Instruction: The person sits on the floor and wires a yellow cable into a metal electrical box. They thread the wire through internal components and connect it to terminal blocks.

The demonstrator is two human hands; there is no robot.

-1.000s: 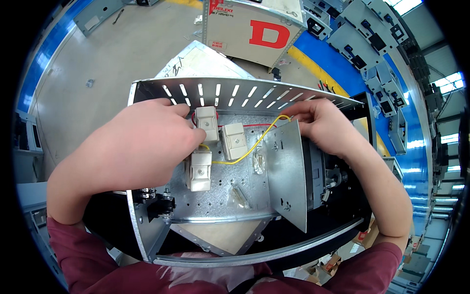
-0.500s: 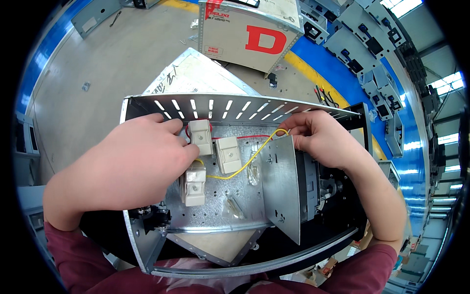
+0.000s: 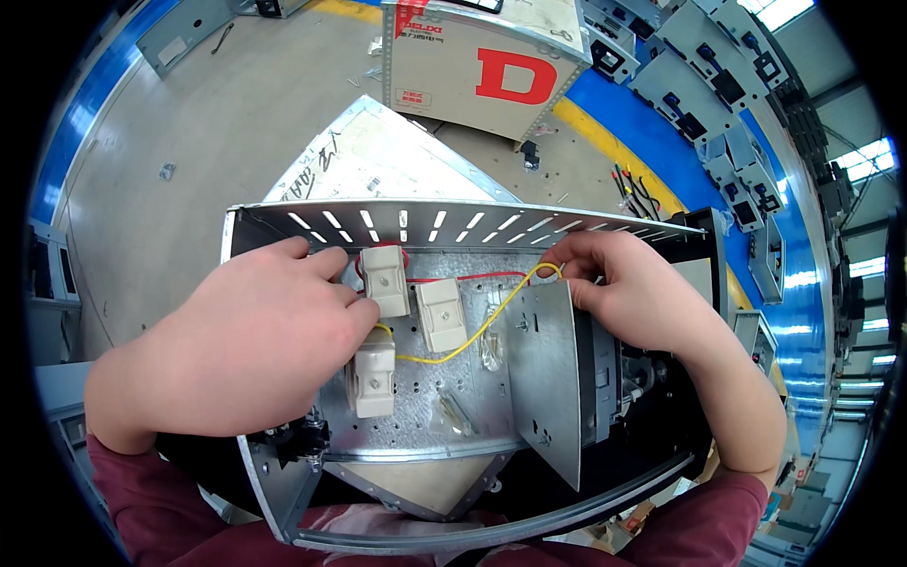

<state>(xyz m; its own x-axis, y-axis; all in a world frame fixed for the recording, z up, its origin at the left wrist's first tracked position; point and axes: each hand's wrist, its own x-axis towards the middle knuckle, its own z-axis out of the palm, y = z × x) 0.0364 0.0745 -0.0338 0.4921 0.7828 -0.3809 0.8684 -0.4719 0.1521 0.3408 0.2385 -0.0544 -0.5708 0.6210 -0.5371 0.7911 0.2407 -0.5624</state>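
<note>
An open sheet-metal chassis (image 3: pixel 283 472) with a slotted back wall lies in front of me. On its perforated floor sit three cream ceramic blocks (image 3: pixel 441 314), joined by a yellow wire (image 3: pixel 472 338) and a red wire (image 3: pixel 482 277). My left hand (image 3: pixel 241 354) reaches in from the left, fingers resting on the upper-left block (image 3: pixel 386 281) and the lower block (image 3: pixel 375 380). My right hand (image 3: pixel 633 293) pinches the far end of the yellow wire at the top of an upright metal divider (image 3: pixel 553 378).
A grey metal cabinet (image 3: pixel 472 66) with a red mark stands on the concrete floor behind the chassis. A wooden board (image 3: pixel 378 161) lies just beyond the slotted wall. Blue and yellow floor stripes and rows of grey units run along the right. Small clear bags lie on the chassis floor.
The view has shifted so the chassis sits slightly lower and more central. Both hands stay on the blocks and the yellow wire with little visible movement.
</note>
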